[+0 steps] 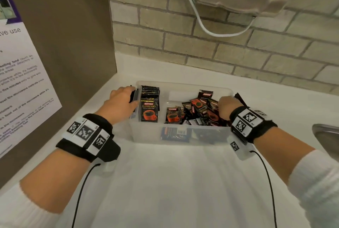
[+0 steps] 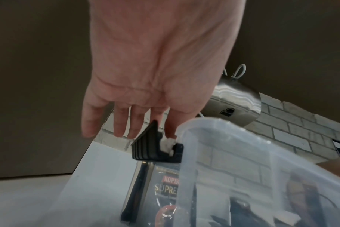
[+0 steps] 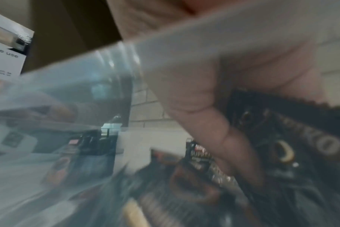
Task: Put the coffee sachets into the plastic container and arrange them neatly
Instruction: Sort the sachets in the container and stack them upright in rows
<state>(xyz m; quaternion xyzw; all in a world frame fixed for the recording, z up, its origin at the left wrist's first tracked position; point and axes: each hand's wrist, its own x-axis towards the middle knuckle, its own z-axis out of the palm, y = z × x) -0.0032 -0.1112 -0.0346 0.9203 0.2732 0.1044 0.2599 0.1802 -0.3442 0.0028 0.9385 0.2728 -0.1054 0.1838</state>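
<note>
A clear rectangular plastic container (image 1: 176, 135) sits on the white counter (image 1: 165, 182) below a grey brick wall (image 1: 238, 51). Inside it, black-and-orange coffee sachets (image 1: 149, 110) stand in a neat upright row at the left end — a loose jumble of sachets (image 1: 201, 112) fills the right. The left hand (image 1: 122, 100) rests over the container's left rim by its black latch (image 2: 145, 147), fingers straight and relaxed. The right hand (image 1: 226, 106) reaches into the jumble, fingers curled and pinching one black sachet (image 3: 293, 138).
</note>
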